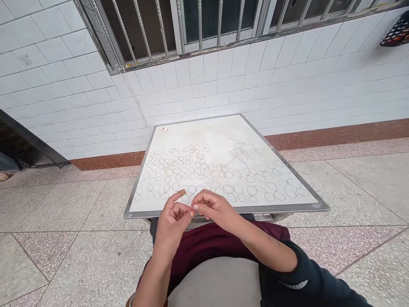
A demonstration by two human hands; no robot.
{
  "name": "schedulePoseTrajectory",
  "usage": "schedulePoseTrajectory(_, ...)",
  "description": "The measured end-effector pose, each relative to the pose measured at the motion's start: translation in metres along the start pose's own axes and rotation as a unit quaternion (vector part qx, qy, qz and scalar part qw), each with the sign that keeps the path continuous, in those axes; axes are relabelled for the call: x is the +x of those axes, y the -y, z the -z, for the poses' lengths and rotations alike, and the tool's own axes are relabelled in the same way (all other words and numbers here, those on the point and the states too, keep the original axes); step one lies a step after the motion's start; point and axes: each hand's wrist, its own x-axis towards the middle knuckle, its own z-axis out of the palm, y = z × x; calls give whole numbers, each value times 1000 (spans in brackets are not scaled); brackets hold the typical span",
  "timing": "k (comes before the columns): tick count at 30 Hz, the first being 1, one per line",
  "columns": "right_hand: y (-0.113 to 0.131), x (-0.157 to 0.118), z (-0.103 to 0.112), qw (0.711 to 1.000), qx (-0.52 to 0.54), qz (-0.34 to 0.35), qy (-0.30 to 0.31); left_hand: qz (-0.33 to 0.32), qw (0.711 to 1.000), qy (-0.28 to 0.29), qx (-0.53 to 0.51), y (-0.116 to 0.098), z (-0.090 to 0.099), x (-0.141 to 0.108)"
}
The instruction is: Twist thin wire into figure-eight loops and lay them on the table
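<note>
Both hands meet above the near edge of a white table [198,136]. My left hand [174,217] pinches with thumb and a finger, while another finger, its tip covered by something tan, points up. My right hand [212,207] is closed in a pinch against it. Between the fingertips shows a tiny reddish bit, too small to name. Many thin dark rings [228,188] lie in rows on the tabletop, most of them touching in pairs. Toward the back right, several longer thin strands [239,153] lie loosely tangled.
A small red and white item [165,129] sits at the table's back left corner. Grey metal trim [281,208] edges the table. Behind it stands a white tiled wall [204,89] with a barred window. A patterned dark item [397,32] hangs at the upper right.
</note>
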Motion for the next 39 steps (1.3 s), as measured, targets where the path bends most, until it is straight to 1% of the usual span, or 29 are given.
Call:
schedulePoseTrajectory(2, -1, -1, 1, 999, 28, -15, 0, 6, 999, 16, -30, 1, 2, -1)
schedulePoseTrajectory(4, -1, -1, 1, 996, 85, -27, 0, 11, 996, 48, -72, 2, 5, -1)
schedulePoseTrajectory(6, -2, 0, 1, 987, 153, -40, -8, 6, 993, 64, -98, 6, 8, 0)
schedulePoseTrajectory(8, -4, 2, 0, 975, 212, -63, -11, -8, 993, 48, -105, 12, 10, 2)
schedulePoseTrajectory(10, -7, 3, 0, 968, 235, -83, -9, -12, 994, 24, -108, 17, 10, 5)
schedulePoseTrajectory(12, -10, 4, -2, 971, 222, -87, -14, -2, 993, 11, -115, 21, 9, 8)
schedulePoseTrajectory(16, -9, 3, -3, 984, 158, -75, -36, 35, 991, 3, -126, 25, 3, 9)
schedulePoseTrajectory(18, -9, 3, -4, 986, 141, -77, -42, 40, 991, -7, -128, 26, 0, 9)
schedulePoseTrajectory(24, -17, 3, -9, 968, 210, -136, -29, -27, 990, -63, -120, 36, -3, 8)
schedulePoseTrajectory(27, -20, 3, -10, 972, 193, -131, -27, -10, 987, -63, -149, 39, -2, 9)
schedulePoseTrajectory(30, -19, 3, -11, 981, 157, -108, -39, 13, 984, -54, -167, 40, 0, 10)
schedulePoseTrajectory(33, -16, 3, -11, 985, 134, -96, -52, 20, 984, -46, -169, 41, 0, 9)
schedulePoseTrajectory(36, -18, 4, -11, 977, 161, -128, -53, -3, 989, -52, -137, 42, -1, 7)
schedulePoseTrajectory(39, -21, 3, -13, 956, 231, -173, -45, -43, 993, -80, -74, 40, -3, 5)
